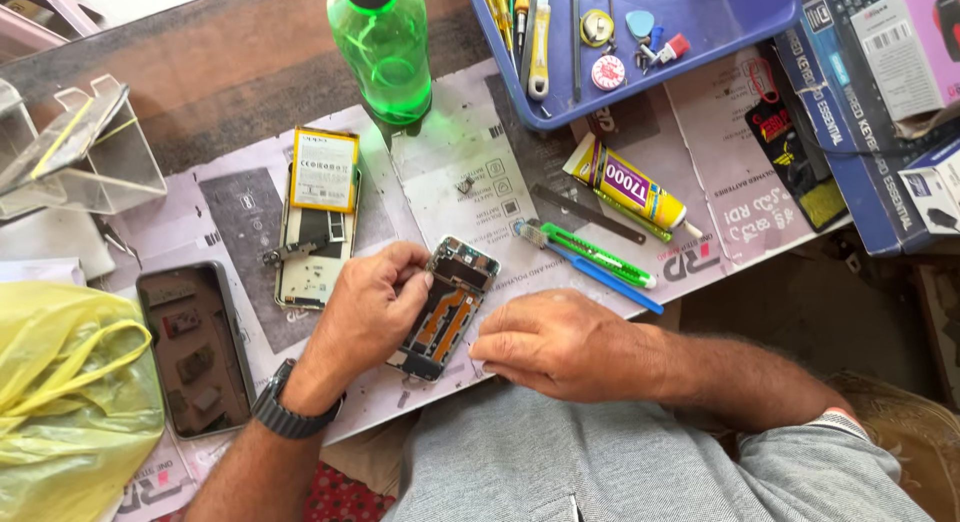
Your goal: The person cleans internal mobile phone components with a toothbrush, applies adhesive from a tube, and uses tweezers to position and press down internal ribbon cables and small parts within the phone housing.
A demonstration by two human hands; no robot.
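The opened phone frame [445,307] lies at the near edge of the bench, just in front of me, tilted so its top end points far and right. Its back is off, so the orange flex strips and bare boards face up where I can get at them. My left hand [365,317] rests along its left side, fingers curled in and pinching at the upper left corner of the frame; what sits between the fingertips is too small to tell. My right hand [565,344] lies flat just beside the frame's lower right corner, fingers pressed together and holding nothing, which I take to be steadying it against sliding.

Left of the frame, a second stripped phone body [315,247] lies face down with a yellow battery [324,169] resting on its far end. Further left sits a dark phone [195,347], screen up, next to a yellow plastic bag [70,402]. To the right, within easy reach, lie a green-handled tool [598,255], a blue pry tool [605,279] and a yellow glue tube [628,187]. On the far side stand a green bottle [383,44] and a blue tray [720,22] of screwdrivers and small parts. Printed paper sheets [450,172] cover the bench under everything, likely to keep small screws visible.
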